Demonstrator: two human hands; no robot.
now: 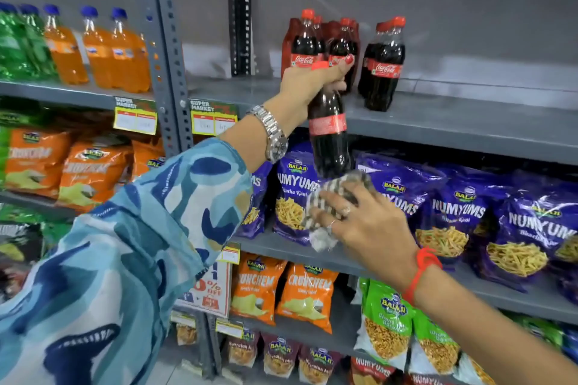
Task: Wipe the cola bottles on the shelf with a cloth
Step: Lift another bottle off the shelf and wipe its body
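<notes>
My left hand [312, 81] grips a dark cola bottle [330, 134] by its neck, holding it out in front of the grey shelf [453, 122]. My right hand [366, 222] presses a striped grey-and-white cloth [331, 197] against the bottle's base. Several more cola bottles with red caps stand on the shelf: a cluster [308, 47] behind my left hand and another group [383, 66] to its right.
Purple snack bags [459, 212] fill the shelf below the cola. Orange and green soda bottles [93, 47] stand on the left bay, past a perforated upright post [162, 50]. Orange and green snack bags [281, 291] sit on lower shelves. Bare shelf stretches right of the cola.
</notes>
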